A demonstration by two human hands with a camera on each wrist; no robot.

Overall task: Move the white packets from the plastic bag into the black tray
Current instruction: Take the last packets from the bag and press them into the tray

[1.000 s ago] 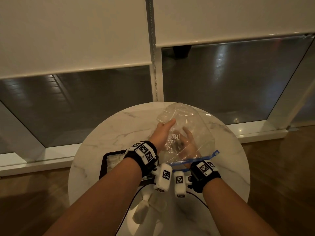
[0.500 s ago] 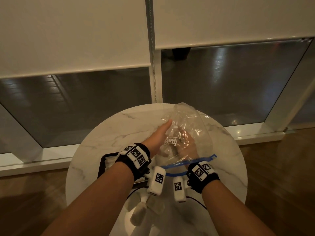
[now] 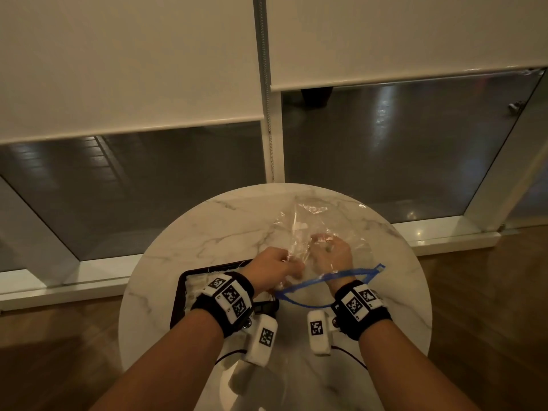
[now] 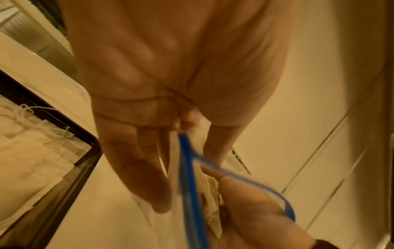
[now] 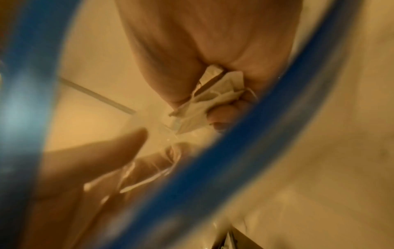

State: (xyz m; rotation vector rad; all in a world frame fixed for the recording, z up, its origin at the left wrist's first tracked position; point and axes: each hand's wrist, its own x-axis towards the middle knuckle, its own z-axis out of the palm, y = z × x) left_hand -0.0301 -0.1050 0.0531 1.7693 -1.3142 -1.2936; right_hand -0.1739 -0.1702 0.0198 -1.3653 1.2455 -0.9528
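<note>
A clear plastic bag (image 3: 314, 216) with a blue zip rim (image 3: 329, 278) lies on the round marble table (image 3: 207, 232). My right hand (image 3: 330, 252) is inside the bag, and in the right wrist view its fingers curl round crumpled white packets (image 5: 213, 101). My left hand (image 3: 275, 266) grips the bag's left side near the rim (image 4: 187, 168). The black tray (image 3: 181, 280) sits at the left under my left wrist, with several white packets (image 4: 32, 151) lying in it.
The table stands against a low window with roller blinds (image 3: 133, 69). Wooden floor (image 3: 474, 292) lies on both sides. Bare marble shows at the table's far left and right of the bag. Wrist-mounted cameras (image 3: 262, 336) hang below both wrists.
My left hand went from flat on the bag to gripping its side. My right hand has curled shut inside the bag, and the bag has sunk and crumpled.
</note>
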